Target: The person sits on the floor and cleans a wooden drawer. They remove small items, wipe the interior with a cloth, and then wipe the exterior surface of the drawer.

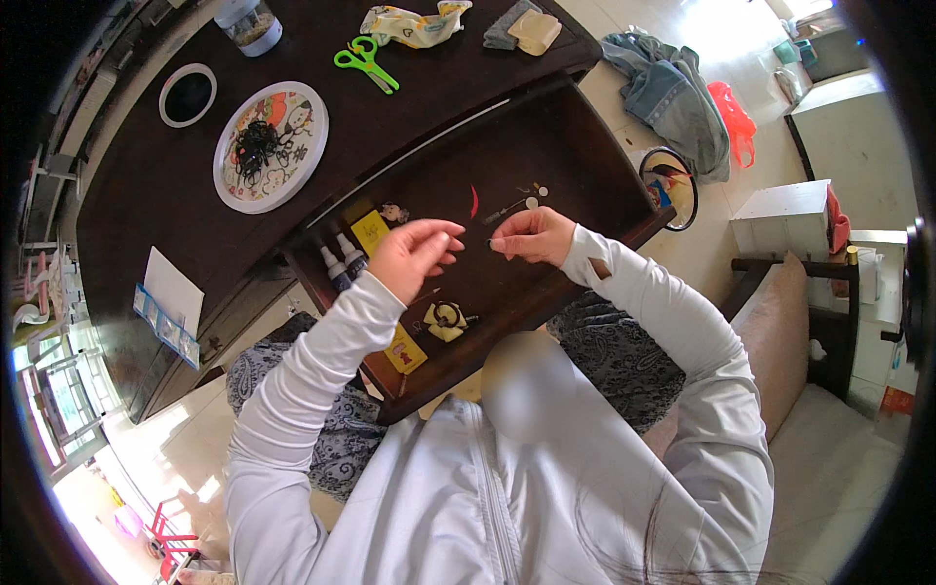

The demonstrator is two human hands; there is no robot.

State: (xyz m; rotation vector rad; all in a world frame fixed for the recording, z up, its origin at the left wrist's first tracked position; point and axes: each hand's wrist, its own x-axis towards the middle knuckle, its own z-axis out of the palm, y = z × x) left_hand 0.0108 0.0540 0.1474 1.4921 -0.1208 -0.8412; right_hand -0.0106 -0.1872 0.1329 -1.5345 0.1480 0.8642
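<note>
Both hands hover over a pulled-out dark wood drawer [585, 146]. My right hand [537, 238] pinches a small dark item [491, 243] between thumb and forefinger; it is too small to name. Facing it across a short gap, my left hand [420, 252] has bent fingers, with nothing visible between them. In the drawer beyond lie a red curved strip [474, 202], a small metal tool [504, 211] and white round pieces [531, 203]. Nearer me is a yellow scrunchie [446, 322] with a dark ring on it. Two spray bottles [335, 267] and yellow boxes [371, 230] line the left side.
On the desk [409, 117], a round patterned tray [314, 175] holds a heap of black elastic bands [257, 152]. Green-handled scissors [360, 57], a patterned cloth [417, 25], a lidded jar [252, 29] and a white-rimmed round object [188, 95] lie around it. A bin [684, 194] stands right of the drawer.
</note>
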